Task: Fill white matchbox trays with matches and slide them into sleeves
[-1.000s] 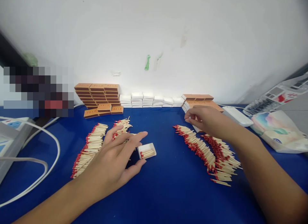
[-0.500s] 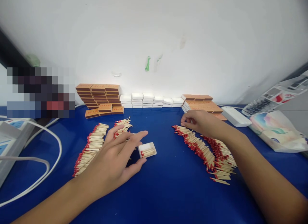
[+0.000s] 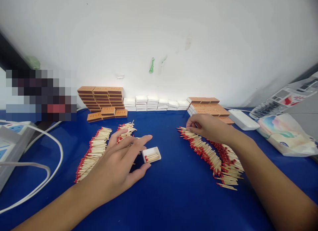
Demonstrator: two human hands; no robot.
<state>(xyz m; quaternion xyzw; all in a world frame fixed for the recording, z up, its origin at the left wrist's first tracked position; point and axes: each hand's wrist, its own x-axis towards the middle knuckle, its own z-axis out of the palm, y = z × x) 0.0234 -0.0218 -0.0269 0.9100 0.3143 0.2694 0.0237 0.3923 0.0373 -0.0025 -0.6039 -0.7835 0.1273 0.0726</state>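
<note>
My left hand [image 3: 119,161] lies on the blue table with fingers spread, thumb and forefinger touching a small white tray [image 3: 151,154] that holds a few red-tipped matches. A long row of matches [image 3: 93,152] lies under and left of this hand. My right hand [image 3: 210,126] is closed in a pinch over the far end of a second row of matches [image 3: 213,155]; what its fingertips grip is hidden.
Stacks of orange matchbox sleeves [image 3: 102,98] stand at the back left, white inner trays [image 3: 155,103] at the back middle, more orange sleeves [image 3: 208,107] behind my right hand. A white cable [image 3: 47,151] loops at left. A white box [image 3: 243,119] and plastic bags [image 3: 288,135] lie at right.
My right hand has come down from the orange sleeves onto the far end of the right row of matches. My left hand and the white tray have stayed put.
</note>
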